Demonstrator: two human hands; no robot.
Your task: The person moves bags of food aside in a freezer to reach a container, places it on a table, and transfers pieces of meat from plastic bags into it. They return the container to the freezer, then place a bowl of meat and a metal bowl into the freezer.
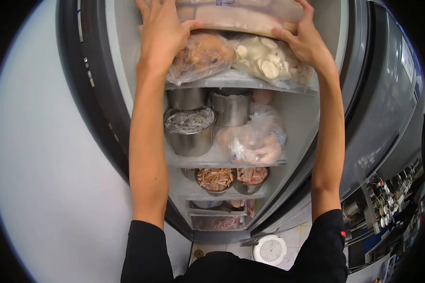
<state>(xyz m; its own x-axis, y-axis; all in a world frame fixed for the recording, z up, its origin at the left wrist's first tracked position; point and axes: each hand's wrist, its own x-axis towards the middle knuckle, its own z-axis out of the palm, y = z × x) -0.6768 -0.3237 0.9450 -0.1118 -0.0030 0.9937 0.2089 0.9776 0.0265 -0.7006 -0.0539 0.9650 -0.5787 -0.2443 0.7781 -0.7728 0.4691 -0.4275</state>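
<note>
I stand before an open fridge point(104, 94). Both arms reach up to its top shelf. My left hand point(163, 30) and my right hand point(304, 40) grip the two ends of a flat, pale, plastic-wrapped package point(236, 19) that lies on top of other bags. Right under it sit a clear bag of brownish food point(205, 54) and a clear bag of white round slices point(269, 61), both on the upper shelf point(231, 81).
The middle shelf holds steel pots point(191, 132) and a bag of pale meat point(257, 139). Lower down are two steel bowls of chopped food point(216, 179) and drawers. The open fridge door point(382, 104) stands at right, a white round floor object point(270, 249) below, kitchen shelves far right.
</note>
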